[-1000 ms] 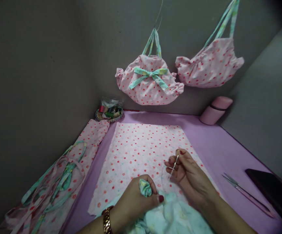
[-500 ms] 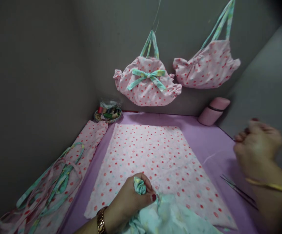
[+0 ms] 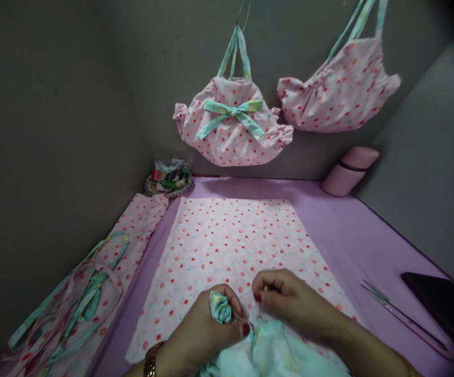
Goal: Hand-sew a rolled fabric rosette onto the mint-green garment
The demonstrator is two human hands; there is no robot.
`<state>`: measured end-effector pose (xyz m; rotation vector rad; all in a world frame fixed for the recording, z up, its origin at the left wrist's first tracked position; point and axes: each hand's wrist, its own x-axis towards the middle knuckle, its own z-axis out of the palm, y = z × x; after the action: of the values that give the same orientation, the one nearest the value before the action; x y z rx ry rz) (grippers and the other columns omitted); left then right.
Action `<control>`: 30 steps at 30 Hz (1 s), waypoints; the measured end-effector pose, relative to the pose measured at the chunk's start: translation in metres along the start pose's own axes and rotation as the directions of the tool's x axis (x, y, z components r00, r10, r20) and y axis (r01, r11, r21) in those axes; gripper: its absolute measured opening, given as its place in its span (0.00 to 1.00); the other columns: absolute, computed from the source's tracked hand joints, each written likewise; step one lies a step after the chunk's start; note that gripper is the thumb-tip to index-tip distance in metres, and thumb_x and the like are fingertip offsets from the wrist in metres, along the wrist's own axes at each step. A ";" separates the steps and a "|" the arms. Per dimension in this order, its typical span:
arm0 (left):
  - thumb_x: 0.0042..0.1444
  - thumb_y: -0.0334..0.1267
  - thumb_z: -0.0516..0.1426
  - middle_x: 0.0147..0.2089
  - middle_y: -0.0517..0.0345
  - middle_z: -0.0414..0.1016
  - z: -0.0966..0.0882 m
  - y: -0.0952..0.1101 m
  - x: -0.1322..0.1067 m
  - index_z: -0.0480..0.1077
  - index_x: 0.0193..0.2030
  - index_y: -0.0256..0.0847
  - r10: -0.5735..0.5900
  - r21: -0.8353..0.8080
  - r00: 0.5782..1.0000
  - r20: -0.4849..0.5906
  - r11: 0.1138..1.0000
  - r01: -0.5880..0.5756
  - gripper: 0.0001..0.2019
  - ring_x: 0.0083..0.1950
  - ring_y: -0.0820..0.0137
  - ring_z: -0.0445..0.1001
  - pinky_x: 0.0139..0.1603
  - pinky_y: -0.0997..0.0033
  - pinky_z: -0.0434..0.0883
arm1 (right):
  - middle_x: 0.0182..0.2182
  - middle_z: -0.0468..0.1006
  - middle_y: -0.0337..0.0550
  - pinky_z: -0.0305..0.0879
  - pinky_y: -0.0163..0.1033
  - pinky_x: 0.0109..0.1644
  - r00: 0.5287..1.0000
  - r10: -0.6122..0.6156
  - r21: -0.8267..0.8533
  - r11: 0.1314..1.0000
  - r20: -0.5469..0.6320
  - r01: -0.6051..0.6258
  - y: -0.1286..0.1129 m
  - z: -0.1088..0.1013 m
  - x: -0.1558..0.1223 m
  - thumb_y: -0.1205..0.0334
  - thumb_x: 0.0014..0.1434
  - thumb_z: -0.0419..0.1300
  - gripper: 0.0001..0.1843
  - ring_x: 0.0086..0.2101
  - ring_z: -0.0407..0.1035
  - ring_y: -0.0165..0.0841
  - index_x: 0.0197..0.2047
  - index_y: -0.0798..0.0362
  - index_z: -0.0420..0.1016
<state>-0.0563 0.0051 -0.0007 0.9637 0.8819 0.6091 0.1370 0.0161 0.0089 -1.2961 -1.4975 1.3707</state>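
Observation:
My left hand (image 3: 211, 327) pinches a gathered mint-green fabric (image 3: 277, 348) with pale yellow patches. A bunched roll of this fabric pokes out above the curled fingers. Close by on the right, my right hand (image 3: 284, 296) is closed, thumb against fingers, just above the cloth. Fine pale thread (image 3: 252, 311) runs between the fabric and these fingertips; any needle is too small to make out. Beneath both hands lies a pink dotted cloth (image 3: 230, 235), spread flat on the purple tabletop.
Scissors (image 3: 403, 317) and a dark flat object (image 3: 442, 303) lie at the right. A pink bottle (image 3: 350, 172) and a basket of thread spools (image 3: 169, 183) stand at the back. Ribbons (image 3: 89, 298) rest on folded cloth at left. Two dotted bags (image 3: 236, 139) hang on the wall.
My right hand has come in from the far right to beside my left hand. The left still grips the fabric. The view has shifted slightly, showing the dark object at right.

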 end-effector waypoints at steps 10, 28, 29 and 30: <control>0.41 0.31 0.65 0.25 0.61 0.69 0.001 0.001 -0.003 0.63 0.27 0.36 -0.033 -0.029 0.999 0.028 0.999 0.034 0.12 0.26 0.77 0.64 0.28 0.76 0.59 | 0.21 0.60 0.31 0.43 0.33 0.18 0.537 -0.090 -0.008 0.988 -0.839 0.152 0.013 -0.101 0.013 0.61 0.53 0.57 0.12 0.16 0.48 0.24 0.43 0.49 0.65; 0.41 0.32 0.65 0.25 0.61 0.70 -0.001 -0.001 -0.002 0.64 0.28 0.36 -0.022 0.003 0.999 0.030 1.000 0.022 0.12 0.25 0.78 0.62 0.27 0.77 0.58 | 0.16 0.59 0.29 0.42 0.29 0.18 0.974 0.131 0.176 0.980 -0.186 -0.099 0.015 -0.037 0.007 0.56 0.52 0.60 0.09 0.15 0.47 0.22 0.27 0.52 0.69; 0.42 0.32 0.64 0.25 0.60 0.70 -0.002 -0.002 -0.002 0.64 0.28 0.36 -0.021 0.003 0.999 0.040 1.000 0.020 0.11 0.25 0.78 0.63 0.27 0.77 0.58 | 0.16 0.57 0.28 0.41 0.29 0.17 0.959 0.130 0.195 0.977 -0.253 -0.081 0.017 -0.040 0.009 0.54 0.52 0.60 0.10 0.15 0.46 0.22 0.28 0.52 0.68; 0.42 0.32 0.64 0.26 0.59 0.71 -0.002 -0.002 -0.002 0.64 0.27 0.36 -0.019 0.003 0.999 0.050 1.000 0.019 0.11 0.25 0.78 0.63 0.28 0.76 0.59 | 0.15 0.56 0.28 0.40 0.29 0.17 0.943 0.128 0.209 0.976 -0.308 -0.064 0.018 -0.043 0.011 0.53 0.52 0.60 0.11 0.15 0.44 0.22 0.28 0.52 0.68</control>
<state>-0.0588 0.0036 -0.0022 0.9678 0.8465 0.5650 0.1785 0.0366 -0.0027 -1.4012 -1.0646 1.2616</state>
